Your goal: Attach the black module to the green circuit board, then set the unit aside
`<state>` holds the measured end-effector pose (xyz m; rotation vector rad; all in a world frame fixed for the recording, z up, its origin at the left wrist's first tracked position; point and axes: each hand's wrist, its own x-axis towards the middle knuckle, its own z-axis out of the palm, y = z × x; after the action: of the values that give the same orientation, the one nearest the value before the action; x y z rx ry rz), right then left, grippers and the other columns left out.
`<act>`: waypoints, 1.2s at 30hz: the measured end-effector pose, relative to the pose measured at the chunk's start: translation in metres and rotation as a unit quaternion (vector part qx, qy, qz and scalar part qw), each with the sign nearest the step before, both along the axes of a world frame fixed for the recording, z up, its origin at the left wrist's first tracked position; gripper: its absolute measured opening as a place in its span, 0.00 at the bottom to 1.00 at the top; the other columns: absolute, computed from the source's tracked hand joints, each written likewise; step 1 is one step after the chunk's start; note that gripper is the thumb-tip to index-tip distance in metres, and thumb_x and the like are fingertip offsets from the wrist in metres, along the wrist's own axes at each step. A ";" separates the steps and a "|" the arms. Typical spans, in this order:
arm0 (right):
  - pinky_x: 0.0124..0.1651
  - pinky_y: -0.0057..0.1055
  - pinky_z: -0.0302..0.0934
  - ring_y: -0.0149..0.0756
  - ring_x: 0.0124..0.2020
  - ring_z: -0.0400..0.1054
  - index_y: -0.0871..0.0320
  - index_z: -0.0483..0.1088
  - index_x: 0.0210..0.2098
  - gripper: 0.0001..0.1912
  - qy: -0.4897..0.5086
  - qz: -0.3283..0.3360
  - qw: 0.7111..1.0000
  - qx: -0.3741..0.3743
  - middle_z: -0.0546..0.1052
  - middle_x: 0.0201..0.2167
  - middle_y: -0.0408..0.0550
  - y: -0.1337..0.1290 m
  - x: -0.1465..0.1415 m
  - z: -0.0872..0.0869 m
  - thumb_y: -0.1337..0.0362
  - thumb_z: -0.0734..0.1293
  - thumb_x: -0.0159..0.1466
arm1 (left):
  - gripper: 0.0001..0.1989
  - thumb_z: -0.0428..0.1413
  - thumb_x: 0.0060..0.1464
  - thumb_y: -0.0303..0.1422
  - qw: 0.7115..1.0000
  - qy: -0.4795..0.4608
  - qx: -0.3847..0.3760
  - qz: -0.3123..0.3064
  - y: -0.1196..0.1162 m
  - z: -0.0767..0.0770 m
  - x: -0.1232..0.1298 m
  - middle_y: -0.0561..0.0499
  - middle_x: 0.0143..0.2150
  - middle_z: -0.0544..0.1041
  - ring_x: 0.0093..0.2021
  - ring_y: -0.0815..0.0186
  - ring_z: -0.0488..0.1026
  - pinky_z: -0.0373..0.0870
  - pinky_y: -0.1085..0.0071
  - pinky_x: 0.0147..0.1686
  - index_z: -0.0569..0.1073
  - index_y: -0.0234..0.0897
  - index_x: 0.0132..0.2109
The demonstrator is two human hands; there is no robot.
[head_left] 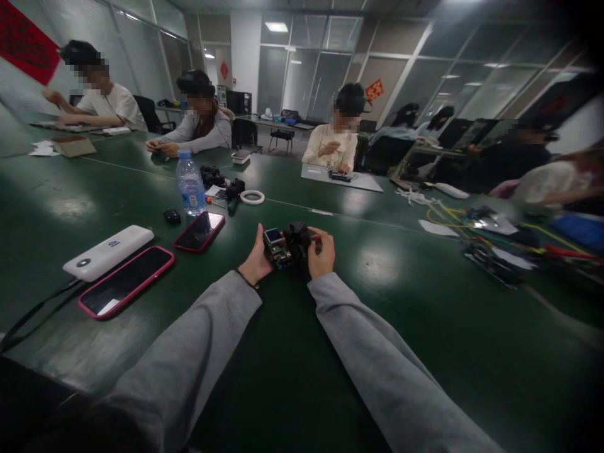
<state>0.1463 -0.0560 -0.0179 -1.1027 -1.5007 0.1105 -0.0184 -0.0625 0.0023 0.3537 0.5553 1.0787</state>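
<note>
Between my hands, just above the green table [377, 314], is a small device with a green circuit board [281, 254], a little dark screen [272, 235] and a bulky black part [297, 239] on its right. My left hand [257, 259] grips the board side, its thumb standing up along the left edge. On the black part's right side, my right hand [323, 251] has its fingers curled and closed against it. Whether those fingers also hold something small cannot be made out. The underside of the device is hidden.
To the left lie a white power bank [108, 253] with a cable, two red-cased phones [127, 282], and a water bottle [190, 185]. Beyond are black parts [234, 187] and a tape roll [252, 197]. Cables and electronics [495, 251] are at right. Several people sit around the table.
</note>
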 end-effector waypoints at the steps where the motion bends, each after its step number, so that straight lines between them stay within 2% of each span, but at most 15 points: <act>1: 0.37 0.30 0.61 0.35 0.39 0.61 0.56 0.67 0.47 0.22 -0.007 -0.002 1.000 0.011 0.65 0.39 0.49 -0.001 -0.001 0.001 0.73 0.55 0.56 | 0.30 0.48 0.47 0.58 1.000 0.004 0.000 -0.001 -0.001 0.001 0.000 0.47 0.28 0.76 0.32 0.60 0.74 0.70 0.61 0.40 0.73 0.33 0.38; 6: 0.43 0.34 0.59 0.37 0.40 0.60 0.56 0.71 0.39 0.18 -0.064 -0.026 0.996 0.063 0.64 0.36 0.48 -0.004 -0.004 0.006 0.75 0.55 0.55 | 0.32 0.47 0.46 0.59 0.999 0.035 -0.013 -0.005 -0.002 0.003 0.003 0.46 0.32 0.77 0.35 0.59 0.74 0.70 0.60 0.42 0.73 0.34 0.41; 10: 0.45 0.34 0.58 0.37 0.40 0.60 0.57 0.71 0.35 0.17 -0.086 -0.029 0.994 0.065 0.64 0.35 0.48 -0.006 -0.005 0.007 0.75 0.54 0.55 | 0.33 0.47 0.46 0.59 0.999 0.044 -0.012 -0.013 0.000 0.001 0.004 0.44 0.36 0.77 0.40 0.57 0.74 0.69 0.59 0.44 0.73 0.34 0.44; 14: 0.46 0.35 0.58 0.37 0.40 0.60 0.57 0.71 0.37 0.16 -0.095 -0.011 0.995 0.030 0.65 0.36 0.49 -0.008 -0.006 0.010 0.73 0.54 0.59 | 0.33 0.47 0.46 0.59 0.999 0.045 -0.007 -0.019 0.000 0.000 0.004 0.42 0.39 0.77 0.42 0.55 0.74 0.69 0.58 0.45 0.73 0.34 0.45; 20: 0.49 0.38 0.58 0.39 0.43 0.60 0.58 0.70 0.42 0.14 -0.119 0.007 0.993 -0.006 0.65 0.39 0.51 -0.008 -0.010 0.008 0.65 0.56 0.63 | 0.31 0.47 0.49 0.57 1.000 0.017 -0.011 -0.014 0.000 0.002 0.004 0.41 0.40 0.77 0.44 0.56 0.73 0.69 0.59 0.46 0.73 0.33 0.44; 26: 0.51 0.40 0.57 0.42 0.46 0.59 0.60 0.68 0.48 0.19 -0.151 -0.010 0.988 -0.013 0.64 0.42 0.54 -0.001 -0.009 0.001 0.55 0.59 0.63 | 0.30 0.47 0.50 0.55 1.000 -0.011 0.002 -0.013 0.002 -0.001 0.004 0.42 0.41 0.77 0.45 0.56 0.73 0.68 0.59 0.47 0.72 0.33 0.46; 32: 0.50 0.38 0.58 0.40 0.45 0.62 0.60 0.68 0.49 0.20 -0.111 0.009 0.993 -0.040 0.67 0.42 0.53 0.012 0.003 -0.008 0.61 0.54 0.64 | 0.29 0.49 0.49 0.54 1.000 -0.003 0.004 -0.006 0.002 -0.002 0.003 0.41 0.42 0.76 0.44 0.56 0.73 0.70 0.59 0.44 0.71 0.33 0.45; 36: 0.49 0.38 0.59 0.41 0.43 0.64 0.59 0.69 0.45 0.18 -0.019 -0.025 0.992 -0.119 0.71 0.40 0.51 0.021 0.012 -0.016 0.59 0.54 0.63 | 0.28 0.49 0.50 0.54 1.000 -0.014 -0.009 -0.003 0.000 0.002 0.002 0.38 0.44 0.75 0.45 0.55 0.73 0.71 0.59 0.42 0.70 0.32 0.44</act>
<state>0.1583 -0.0352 -0.0344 -1.3391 -1.5195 0.2404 -0.0165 -0.0621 0.0040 0.3227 0.5381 1.0707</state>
